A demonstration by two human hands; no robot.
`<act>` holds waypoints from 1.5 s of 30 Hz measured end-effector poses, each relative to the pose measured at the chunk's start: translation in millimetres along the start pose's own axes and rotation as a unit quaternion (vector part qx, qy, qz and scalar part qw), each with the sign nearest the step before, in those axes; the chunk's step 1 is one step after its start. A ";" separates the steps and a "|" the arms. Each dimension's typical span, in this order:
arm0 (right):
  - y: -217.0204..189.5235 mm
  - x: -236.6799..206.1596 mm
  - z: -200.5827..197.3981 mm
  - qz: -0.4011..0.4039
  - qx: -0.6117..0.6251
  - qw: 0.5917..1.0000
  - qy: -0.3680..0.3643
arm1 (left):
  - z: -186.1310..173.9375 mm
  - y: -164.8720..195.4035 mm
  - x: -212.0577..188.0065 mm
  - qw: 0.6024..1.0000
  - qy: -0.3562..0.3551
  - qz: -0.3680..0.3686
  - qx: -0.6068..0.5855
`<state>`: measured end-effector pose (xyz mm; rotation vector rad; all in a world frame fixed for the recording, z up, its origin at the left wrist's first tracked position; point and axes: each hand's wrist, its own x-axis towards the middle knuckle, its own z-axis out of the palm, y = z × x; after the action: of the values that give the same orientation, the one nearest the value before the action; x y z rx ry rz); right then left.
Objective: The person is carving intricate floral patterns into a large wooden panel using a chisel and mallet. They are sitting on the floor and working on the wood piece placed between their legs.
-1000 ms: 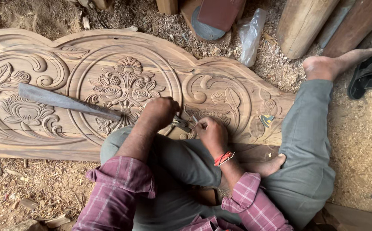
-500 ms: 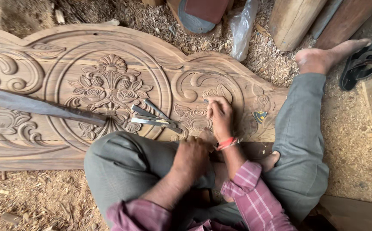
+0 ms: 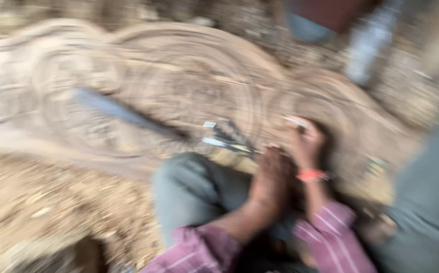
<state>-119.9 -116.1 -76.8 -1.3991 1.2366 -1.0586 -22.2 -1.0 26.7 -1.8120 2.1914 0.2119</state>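
Observation:
The view is heavily blurred. A large carved wooden panel (image 3: 179,86) lies on the ground in front of me. My right hand (image 3: 308,144), with an orange band at the wrist, rests on the panel's right scrollwork, fingers curled around a thin pale tool (image 3: 295,121). My left hand (image 3: 272,177) sits just in front of it, above my grey-trousered knee (image 3: 194,192); the blur hides its fingers. A few loose chisels (image 3: 227,141) lie on the panel just left of my hands. A long dark blade-like tool (image 3: 118,114) lies across the carving further left.
Wood chips and sawdust (image 3: 52,212) cover the ground in front of the panel. My right leg (image 3: 426,202) stretches along the right side. A reddish object (image 3: 325,17) and a clear plastic bag (image 3: 368,43) lie behind the panel.
My left hand let go of the chisels on the panel and pulled back over my knee. My right hand moved up onto the scrollwork. The camera is swinging, which blurs the view.

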 end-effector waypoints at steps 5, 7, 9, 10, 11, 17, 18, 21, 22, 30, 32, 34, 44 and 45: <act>-0.9 3.8 -2.0 -0.007 -0.026 1.000 -0.007 | 7.5 -0.1 5.8 0.997 0.003 -0.036 -0.067; 2.1 4.5 -1.8 -0.025 -0.049 0.998 0.017 | 10.7 0.7 6.1 0.997 0.005 -0.021 -0.075; 5.7 4.9 -2.1 -0.064 -0.096 0.993 0.017 | 14.3 2.1 6.2 0.995 0.002 -0.016 -0.096; 7.2 5.2 -2.1 -0.084 -0.117 0.989 0.017 | 16.0 2.4 6.4 0.994 0.001 -0.014 -0.104; 8.1 5.9 -2.3 -0.096 -0.118 0.988 0.018 | 17.1 2.9 6.8 0.994 0.004 -0.016 -0.108; 0.9 8.0 1.4 -0.115 -0.153 0.981 0.020 | 11.1 -0.9 8.9 0.993 0.003 -0.015 -0.121; -0.9 7.4 3.3 -0.110 -0.149 0.982 0.022 | 8.8 -2.2 8.5 0.993 0.000 -0.012 -0.116; -4.2 5.1 8.1 -0.098 -0.050 0.994 0.003 | 3.6 -6.9 6.7 0.995 -0.074 0.047 -0.049; -4.4 3.8 9.7 -0.075 -0.105 0.991 0.022 | 2.6 -8.1 6.0 0.996 -0.055 0.038 -0.052; -13.4 2.8 9.5 -0.103 -0.125 0.987 0.021 | -5.2 -12.1 2.0 0.996 -0.015 0.029 -0.089; -17.5 2.1 10.2 -0.097 -0.123 0.987 0.021 | -7.9 -13.0 0.5 0.996 -0.019 0.028 -0.080; -20.6 1.2 10.4 -0.088 -0.120 0.989 0.021 | -10.5 -13.9 -0.7 0.996 -0.026 0.030 -0.078; -25.4 0.7 8.4 -0.088 -0.128 0.988 0.005 | -19.0 -16.8 0.0 0.991 -0.069 0.046 -0.108; -27.2 0.8 8.5 -0.092 -0.135 0.987 0.004 | -19.8 -17.1 0.0 0.990 -0.074 0.047 -0.110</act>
<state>-107.0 -115.1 -51.4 -1.7456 1.3124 -1.0484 -8.0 -10.2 46.6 -1.7377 2.2227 0.6120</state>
